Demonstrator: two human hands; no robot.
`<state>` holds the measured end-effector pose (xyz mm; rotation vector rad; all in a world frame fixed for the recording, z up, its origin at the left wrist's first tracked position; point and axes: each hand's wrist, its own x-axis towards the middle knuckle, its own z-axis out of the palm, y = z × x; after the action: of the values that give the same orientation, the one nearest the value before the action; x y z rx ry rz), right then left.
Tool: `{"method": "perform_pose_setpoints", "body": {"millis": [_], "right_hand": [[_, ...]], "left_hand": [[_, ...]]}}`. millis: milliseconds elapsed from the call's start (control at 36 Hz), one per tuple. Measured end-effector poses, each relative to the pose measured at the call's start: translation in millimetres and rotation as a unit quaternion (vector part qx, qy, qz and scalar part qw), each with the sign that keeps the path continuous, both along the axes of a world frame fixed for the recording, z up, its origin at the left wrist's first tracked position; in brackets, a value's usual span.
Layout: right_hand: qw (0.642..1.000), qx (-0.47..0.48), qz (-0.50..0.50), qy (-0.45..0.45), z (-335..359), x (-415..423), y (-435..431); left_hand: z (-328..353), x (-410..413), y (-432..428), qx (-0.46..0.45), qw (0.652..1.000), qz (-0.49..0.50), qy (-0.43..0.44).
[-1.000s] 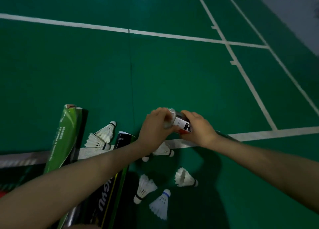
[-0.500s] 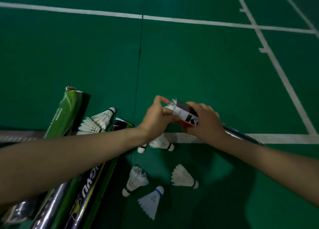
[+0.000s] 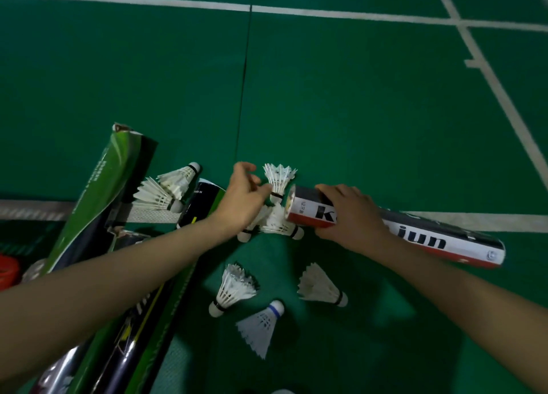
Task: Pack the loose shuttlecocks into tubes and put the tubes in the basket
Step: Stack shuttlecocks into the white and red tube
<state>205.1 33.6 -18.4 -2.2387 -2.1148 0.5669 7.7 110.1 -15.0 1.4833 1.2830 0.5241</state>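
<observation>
Shuttlecock [image 3: 278, 180] now clear of tube [image 3: 310, 212]; left hand [image 3: 243, 198] pinching it

The right hand [image 3: 350, 215] covers some lettering on the tube [image 3: 444, 242]; the left hand [image 3: 243, 200] hides the cork of its shuttlecock [image 3: 278, 178]. Dark tubes [image 3: 127, 361] run off the bottom edge; a red thing [image 3: 7, 270] is cut by the left edge

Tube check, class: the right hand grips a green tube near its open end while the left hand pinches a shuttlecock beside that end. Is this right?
The head view shows the right hand gripping a white tube with a red band and black lettering, not a green one. The left hand does pinch a shuttlecock beside its open end.
</observation>
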Motion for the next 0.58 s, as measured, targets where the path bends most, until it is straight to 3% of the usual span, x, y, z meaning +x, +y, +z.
{"method": "perform_pose_setpoints", "body": {"millis": [83,194,333,472,583], "right_hand": [[1.000,-0.007,-0.009,-0.004,-2.9,2.1,-6.2],[1.000,-0.004,-0.025,-0.011,-2.5,2.4,-15.5],[0.999,-0.009,-0.030,0.005,-3.1,0.0,-31.7],[1.000,0.011,-0.015,0.012,0.7,-3.2,-48.3],[0.999,0.025,-0.018,0.022,5.1,-2.6,-58.3]], "left_hand": [[-16.7,-3.8,13.8,0.076,0.987,-0.052,0.132],[-26.2,8.1,26.3,0.222,0.944,-0.146,0.195],[-41.7,26.1,35.6,0.206,0.905,-0.224,0.298],[-44.2,25.5,32.3,0.279,0.918,-0.091,0.265],[-25.2,15.9,12.4,0.235,0.966,0.030,0.105]]}}
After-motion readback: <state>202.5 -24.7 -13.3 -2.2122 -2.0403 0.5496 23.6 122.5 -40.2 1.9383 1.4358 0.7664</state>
